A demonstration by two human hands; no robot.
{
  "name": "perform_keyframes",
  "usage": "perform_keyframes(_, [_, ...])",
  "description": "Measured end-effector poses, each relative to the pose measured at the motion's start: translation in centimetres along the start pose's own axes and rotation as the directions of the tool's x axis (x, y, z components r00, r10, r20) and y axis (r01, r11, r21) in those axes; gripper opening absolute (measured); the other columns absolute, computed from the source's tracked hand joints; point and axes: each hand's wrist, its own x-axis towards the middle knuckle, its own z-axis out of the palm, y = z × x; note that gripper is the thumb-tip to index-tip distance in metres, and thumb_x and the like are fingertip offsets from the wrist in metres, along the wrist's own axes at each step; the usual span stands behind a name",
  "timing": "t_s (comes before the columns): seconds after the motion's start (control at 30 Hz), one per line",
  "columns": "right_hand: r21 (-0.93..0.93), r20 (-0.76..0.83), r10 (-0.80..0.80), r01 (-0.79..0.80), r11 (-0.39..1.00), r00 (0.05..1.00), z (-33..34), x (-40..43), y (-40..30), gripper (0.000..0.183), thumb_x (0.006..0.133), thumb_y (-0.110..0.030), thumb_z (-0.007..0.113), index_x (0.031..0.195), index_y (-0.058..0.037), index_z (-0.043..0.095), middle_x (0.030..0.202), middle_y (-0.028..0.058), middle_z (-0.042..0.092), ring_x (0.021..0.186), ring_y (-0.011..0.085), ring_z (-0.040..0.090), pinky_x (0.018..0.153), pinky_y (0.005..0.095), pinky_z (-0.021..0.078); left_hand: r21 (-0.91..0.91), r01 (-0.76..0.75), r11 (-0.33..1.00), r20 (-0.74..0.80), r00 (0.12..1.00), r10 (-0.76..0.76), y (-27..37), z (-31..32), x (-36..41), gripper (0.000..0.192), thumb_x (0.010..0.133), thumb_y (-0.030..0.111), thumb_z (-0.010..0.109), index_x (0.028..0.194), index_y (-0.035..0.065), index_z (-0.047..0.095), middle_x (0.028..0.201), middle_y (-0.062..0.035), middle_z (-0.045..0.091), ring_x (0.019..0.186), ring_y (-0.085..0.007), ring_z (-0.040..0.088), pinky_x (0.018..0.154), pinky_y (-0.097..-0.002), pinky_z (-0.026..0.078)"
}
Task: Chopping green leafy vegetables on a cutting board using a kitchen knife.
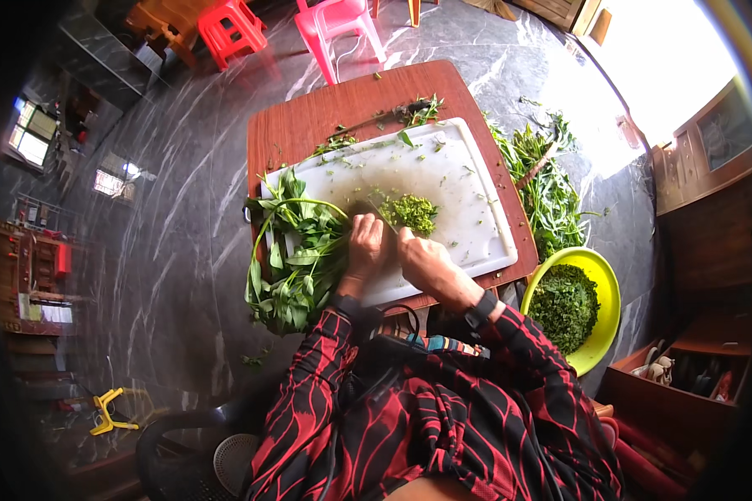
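Note:
On a white cutting board (470,188), my left hand (366,241) holds down a bunch of leafy green stems (297,250), whose leaves spread over the board's left edge. My right hand (435,263) is closed on the handle of a knife (385,219); its blurred blade stands close beside my left fingers. Just beyond the blade lies a small heap of chopped green stems (413,213). Bits of cut greens are scattered over the board. The knife handle is mostly hidden in my right hand.
The board rests on a small brown wooden table (288,125), with a second long tool (382,118) near its far edge. Right of it, loose greens (548,188) lie on the floor near a yellow-green basin (609,313) of chopped greens. Red (232,31) and pink (335,25) plastic seats stand beyond.

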Motion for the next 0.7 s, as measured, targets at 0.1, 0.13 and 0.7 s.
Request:
perform_keyframes(0.1, [-0.014,-0.023,-0.022,0.022,1.000,0.999,0.2,0.4,-0.2,0.005,0.077,-0.002,0.051,0.076,0.0032,0.051,0.066,0.0117,0.055,0.054,0.0225,0.063,0.044,0.0311,0.0493,0.003,0.023,1.000,0.080,0.997,-0.024,-0.8,-0.3,-0.6,0.009,0.072,0.002,0.057,0.078,-0.0040,0.054,0.088,-0.0173,0.056,0.086,-0.0337,0.053,0.082,-0.0442,0.044])
perform_keyframes(0.13, [-0.027,-0.038,-0.034,0.033,0.999,0.999,0.2,0.2,-0.3,0.006,0.077,-0.003,0.051,0.077,0.0033,0.051,0.066,0.0116,0.055,0.055,0.0227,0.064,0.044,0.0312,0.0492,0.112,-0.096,0.989,0.058,0.994,0.090,-1.4,-0.4,-0.9,0.010,0.072,0.005,0.056,0.080,-0.0025,0.056,0.091,-0.0167,0.056,0.090,-0.0332,0.053,0.088,-0.0469,0.042])
perform_keyframes(0.7, [0.278,0.056,0.268,-0.272,0.921,0.962,-0.6,-3.5,2.9,0.020,0.086,-0.015,0.047,0.095,0.0030,0.043,0.066,0.0239,0.060,0.063,0.0412,0.061,0.056,0.0487,0.0482,0.197,-0.131,0.972,0.087,0.989,0.116,-0.6,0.3,1.1,0.020,0.073,-0.007,0.051,0.093,-0.0051,0.056,0.108,-0.0194,0.056,0.091,-0.0327,0.054,0.081,-0.0391,0.048])
